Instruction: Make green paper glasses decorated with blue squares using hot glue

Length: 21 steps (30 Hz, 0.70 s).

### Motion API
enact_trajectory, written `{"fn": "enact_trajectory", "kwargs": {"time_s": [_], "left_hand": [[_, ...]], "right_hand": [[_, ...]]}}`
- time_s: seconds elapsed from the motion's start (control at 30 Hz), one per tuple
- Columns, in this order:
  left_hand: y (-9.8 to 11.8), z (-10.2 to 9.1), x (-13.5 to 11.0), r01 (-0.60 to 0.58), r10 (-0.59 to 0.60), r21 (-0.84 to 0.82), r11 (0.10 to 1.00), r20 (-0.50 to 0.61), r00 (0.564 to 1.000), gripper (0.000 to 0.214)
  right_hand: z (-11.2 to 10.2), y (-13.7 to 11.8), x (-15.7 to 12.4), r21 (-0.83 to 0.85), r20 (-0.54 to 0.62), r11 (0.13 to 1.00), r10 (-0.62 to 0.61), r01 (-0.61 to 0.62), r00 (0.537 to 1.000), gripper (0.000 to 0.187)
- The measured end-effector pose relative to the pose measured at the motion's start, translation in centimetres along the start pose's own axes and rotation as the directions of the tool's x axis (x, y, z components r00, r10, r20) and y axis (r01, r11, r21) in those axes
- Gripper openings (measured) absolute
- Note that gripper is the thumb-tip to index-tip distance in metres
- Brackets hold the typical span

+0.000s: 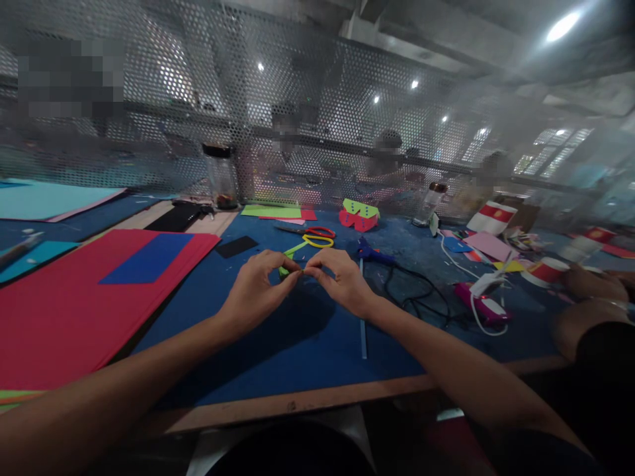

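Observation:
My left hand (262, 283) is closed in a pinch, with a bright green paper strip (296, 250) showing behind its fingers. My right hand (342, 281) pinches too, its fingertips almost touching the left ones. Between them is a tiny yellowish-green bit, too small to make out. Just beyond the hands lie scissors (318, 240) with red and yellow handles. Right of them rests a blue glue gun (374, 252) with a dark cord. A narrow pale strip (364, 340) lies on the blue table beneath my right wrist.
Red sheets (59, 311) with a blue piece (149, 259) cover the left. A black card (237, 246), green paper (272, 211), a green-and-red cutout (360, 215) and a jar (221, 177) stand near the mesh screen. A magenta power strip (481, 305), paper cups (544, 271) and another person's arm (595, 291) are right.

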<state>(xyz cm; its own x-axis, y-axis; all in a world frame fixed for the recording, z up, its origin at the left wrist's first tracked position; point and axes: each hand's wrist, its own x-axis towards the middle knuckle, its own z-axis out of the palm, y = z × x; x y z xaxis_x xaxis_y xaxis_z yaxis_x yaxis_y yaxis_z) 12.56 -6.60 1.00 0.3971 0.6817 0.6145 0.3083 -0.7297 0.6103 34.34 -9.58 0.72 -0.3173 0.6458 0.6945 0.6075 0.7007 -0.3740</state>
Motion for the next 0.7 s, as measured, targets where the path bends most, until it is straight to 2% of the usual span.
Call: {"fn": "enact_trajectory", "kwargs": {"time_s": [0.2, 0.37, 0.53, 0.7], "left_hand": [[-0.1, -0.1, 0.0, -0.011, 0.011, -0.002, 1.000, 0.002, 1.000, 0.014], [0.2, -0.2, 0.0, 0.020, -0.020, -0.025, 0.999, 0.006, 1.000, 0.015], [0.2, -0.9, 0.6, 0.148, -0.150, -0.104, 0.984, -0.011, 0.989, 0.028], [-2.1, -1.4, 1.8, 0.261, -0.272, -0.158, 0.952, -0.049, 0.961, 0.035]], "right_hand": [[0.0, -0.1, 0.0, -0.019, 0.017, 0.999, 0.043, -0.042, 0.999, 0.041], [-0.2, -0.1, 0.0, 0.001, -0.002, 0.999, 0.033, -0.033, 0.999, 0.040], [-0.2, -0.3, 0.1, 0.054, 0.001, 0.996, 0.074, -0.074, 0.997, 0.035], [-0.1, -0.3, 0.1, 0.089, 0.021, 0.992, 0.085, -0.086, 0.996, 0.032]]}}
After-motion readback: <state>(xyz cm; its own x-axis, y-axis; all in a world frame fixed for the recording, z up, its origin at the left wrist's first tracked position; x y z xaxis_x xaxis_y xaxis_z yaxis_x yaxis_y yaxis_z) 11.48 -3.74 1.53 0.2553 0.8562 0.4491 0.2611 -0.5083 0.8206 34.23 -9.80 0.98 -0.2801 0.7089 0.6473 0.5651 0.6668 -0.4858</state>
